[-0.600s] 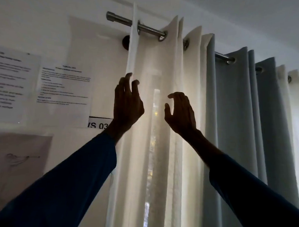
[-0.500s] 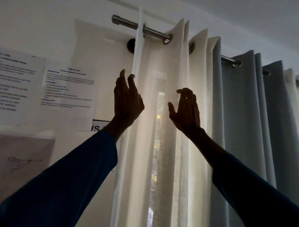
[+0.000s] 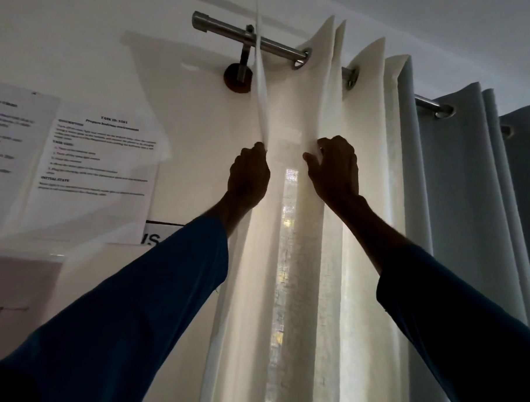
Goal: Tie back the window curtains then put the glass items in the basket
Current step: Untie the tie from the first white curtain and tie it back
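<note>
2 hands are raised overhead, and each has taken hold of the cream curtain [image 3: 296,108]. The left hand [image 3: 249,174] has its fingers curled round the curtain's free outer edge, which climbs from its knuckles as a narrow strip to the rod [image 3: 216,23] above. The right hand [image 3: 332,170] sits just beside it, with 1 panel of fabric between them. Its fingers are bunched on the next fold and its thumb points toward the left hand.

Gripping this high, close under the rod, looks deliberate: a pull here should slide the eyelets along the metal rather than merely drag the cloth. Holding 2 neighbouring folds would let the pleats be gathered into 1 bundle fit for tying.

Below and between the wrists a bright slit of daylight shows through the fabric. The bracket [image 3: 237,80] sits above the left hand, and printed sheets [image 3: 98,165] are stuck to the wall on that hand's outer side. Beyond the right hand the grey curtain [image 3: 457,192] hangs in folds on the same rod, untouched.

I judge this to be the gathering stage, with nothing tied yet. No tie-back shows, nor do the glass items or the basket.
</note>
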Available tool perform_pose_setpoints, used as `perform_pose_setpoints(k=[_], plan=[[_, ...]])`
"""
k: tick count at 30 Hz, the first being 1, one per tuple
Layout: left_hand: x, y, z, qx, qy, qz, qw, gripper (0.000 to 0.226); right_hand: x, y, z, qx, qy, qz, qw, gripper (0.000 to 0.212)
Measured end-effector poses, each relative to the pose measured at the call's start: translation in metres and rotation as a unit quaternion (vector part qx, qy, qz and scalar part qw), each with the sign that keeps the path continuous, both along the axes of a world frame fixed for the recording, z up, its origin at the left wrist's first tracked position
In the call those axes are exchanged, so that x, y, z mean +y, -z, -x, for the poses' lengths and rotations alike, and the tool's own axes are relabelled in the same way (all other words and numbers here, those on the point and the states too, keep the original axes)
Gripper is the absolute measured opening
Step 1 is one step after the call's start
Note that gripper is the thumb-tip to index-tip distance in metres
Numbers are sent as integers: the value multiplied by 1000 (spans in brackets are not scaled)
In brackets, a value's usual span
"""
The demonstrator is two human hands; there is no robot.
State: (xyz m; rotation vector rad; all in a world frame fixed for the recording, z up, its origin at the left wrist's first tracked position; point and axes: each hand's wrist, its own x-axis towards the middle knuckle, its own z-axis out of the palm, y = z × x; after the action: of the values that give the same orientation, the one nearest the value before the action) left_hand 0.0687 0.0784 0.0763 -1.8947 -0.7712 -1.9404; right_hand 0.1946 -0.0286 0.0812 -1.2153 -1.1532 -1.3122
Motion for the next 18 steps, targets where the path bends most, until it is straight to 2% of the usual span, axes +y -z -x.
perform_pose_setpoints(k=[2, 5, 8, 12, 14, 18], plan=[[5, -3, -22, 18, -10, 8, 1000, 24, 7, 1, -13, -54, 48, -12, 997, 18], [2, -8, -54, 6, 54, -12, 998, 28, 8, 2, -49, -98, 78, -17, 992, 16], [-9, -13, -94, 24, 104, -65, 992, 29, -6, 3, -87, -85, 81, -27, 993, 14], [-23, -7, -146, 42, 154, -61, 985, 25, -20, 1, -128, -26, 75, -47, 996, 19], [-22, -5, -154, 29, 187, -48, 981, 26, -19, 4, -131, -34, 57, -63, 996, 18], [-5, -2, -136, 33, 177, -36, 983, 31, -5, 11, -109, -87, 44, -66, 993, 29]])
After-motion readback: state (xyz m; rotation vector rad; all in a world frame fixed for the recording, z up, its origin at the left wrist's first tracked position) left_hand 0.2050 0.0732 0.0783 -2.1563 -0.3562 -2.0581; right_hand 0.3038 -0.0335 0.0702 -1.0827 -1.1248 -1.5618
